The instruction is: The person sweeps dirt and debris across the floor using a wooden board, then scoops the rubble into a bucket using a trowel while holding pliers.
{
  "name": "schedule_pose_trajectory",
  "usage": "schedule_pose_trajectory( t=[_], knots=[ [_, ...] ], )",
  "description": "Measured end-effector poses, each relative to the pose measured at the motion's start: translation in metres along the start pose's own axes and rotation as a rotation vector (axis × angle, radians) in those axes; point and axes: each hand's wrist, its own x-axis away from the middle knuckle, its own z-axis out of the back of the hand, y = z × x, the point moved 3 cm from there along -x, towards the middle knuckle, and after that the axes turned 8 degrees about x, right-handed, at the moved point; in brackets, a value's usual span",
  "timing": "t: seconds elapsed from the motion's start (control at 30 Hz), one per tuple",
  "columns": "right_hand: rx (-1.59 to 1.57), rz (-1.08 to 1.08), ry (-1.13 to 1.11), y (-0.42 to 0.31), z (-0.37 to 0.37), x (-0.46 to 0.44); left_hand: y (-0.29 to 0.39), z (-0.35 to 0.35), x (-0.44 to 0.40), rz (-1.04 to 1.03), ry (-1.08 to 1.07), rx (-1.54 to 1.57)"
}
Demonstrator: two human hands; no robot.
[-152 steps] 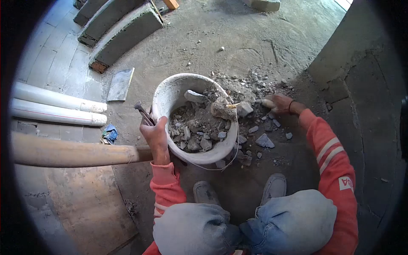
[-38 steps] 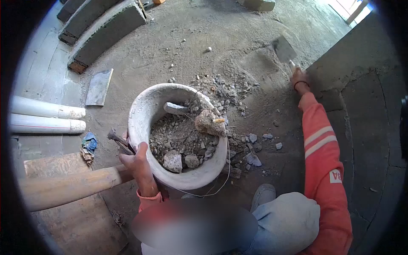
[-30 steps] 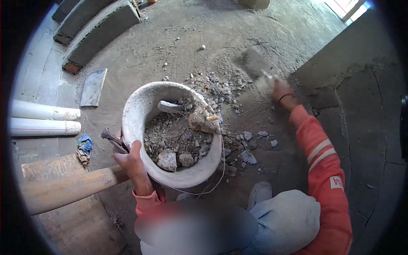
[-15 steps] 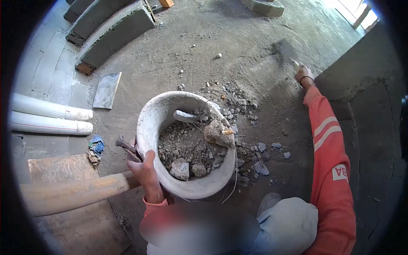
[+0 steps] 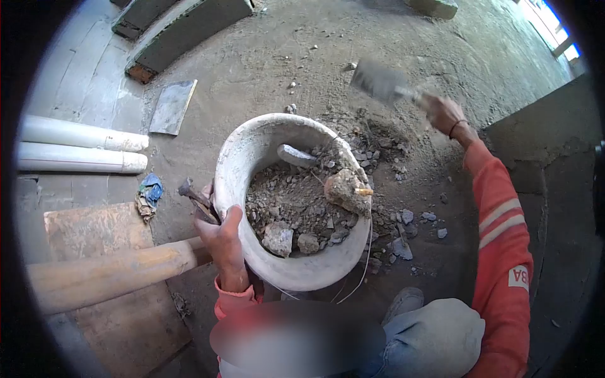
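My right hand (image 5: 445, 114) is closed round the handle of a trowel (image 5: 380, 80), whose flat blade is blurred by motion just above the dusty floor beyond the bucket. My left hand (image 5: 222, 242) presses against the left side of a whitish round bucket (image 5: 232, 154), fingers wrapped round a dark metal tool (image 5: 199, 199) with a blunt end; its full shape is hidden. Inside the bucket lie grey rubble (image 5: 285, 201), a pale stone chunk (image 5: 277, 239) and a pale curved piece (image 5: 296, 155). One larger lump (image 5: 343, 189) rests at the right rim.
Loose rubble (image 5: 384, 148) is scattered behind and right of the bucket. Two white pipes (image 5: 82, 157) and a yellowish pipe (image 5: 120, 271) lie at left, near a blue crumpled scrap (image 5: 150, 189) and a flat tile (image 5: 173, 107). A low wall (image 5: 535, 123) stands at right.
My right hand has swept the trowel leftward across the floor, toward the area behind the bucket. My left hand keeps its hold at the bucket's side. The view has shifted slightly.
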Motion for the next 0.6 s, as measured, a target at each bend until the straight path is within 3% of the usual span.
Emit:
schedule_pose_trajectory(
  t=[0.13,0.23,0.3,0.37,0.43,0.5,0.53,0.6],
  knots=[
    [-0.017,-0.189,0.159,0.023,-0.008,-0.064,0.008,-0.007,0.0,0.008,-0.054,0.044],
    [0.005,-0.188,0.032,0.01,-0.021,-0.091,0.008,-0.007,0.0,0.008,-0.044,0.038],
    [0.053,0.033,0.034,-0.033,-0.009,-0.086,0.008,-0.008,0.003,0.012,-0.021,0.02],
    [0.113,0.155,-0.039,-0.054,-0.003,-0.08,0.007,-0.004,0.007,0.063,0.145,-0.085],
    [0.181,0.275,-0.111,-0.06,-0.009,-0.067,0.006,-0.003,0.006,0.046,0.083,-0.046],
    [0.32,0.567,-0.082,-0.064,-0.02,-0.035,0.005,-0.001,0.005,0.03,0.016,0.002],
    [0.267,0.485,-0.115,-0.065,-0.011,-0.013,0.002,-0.001,0.004,0.029,0.02,0.024],
    [0.255,0.565,-0.07,-0.06,-0.007,0.022,-0.003,0.001,0.006,0.006,0.087,0.032]
  ],
)
